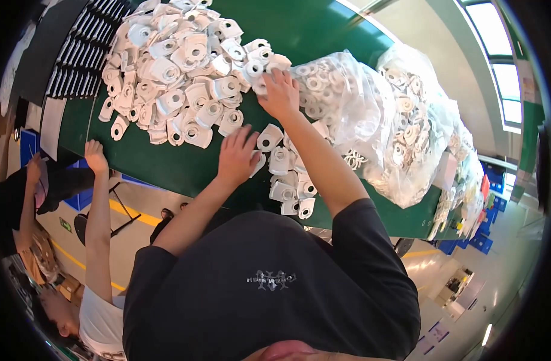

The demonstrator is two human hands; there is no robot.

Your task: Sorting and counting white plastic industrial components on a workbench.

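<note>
A large heap of white plastic parts (185, 72), flat tabs each with a round ring hole, lies on the green table (161, 159). My right hand (281, 96) reaches to the right edge of this heap, its fingers spread over the white parts there. Nearer to me, my left hand (237, 157) is low over the tabletop with its fingers apart, next to a white part (258, 163) partly hidden by it. Between my arms lies a smaller group of the same white parts (280, 161), running toward the table's near edge. Neither hand visibly grips a part.
Clear plastic bags (359, 114) full of white pieces stand on the right, with another bag (410, 120) beside them. Black racks (86, 48) with rows of slots stand at the far left. A co-worker's arm (98, 198) reaches the table's left edge; another person is behind.
</note>
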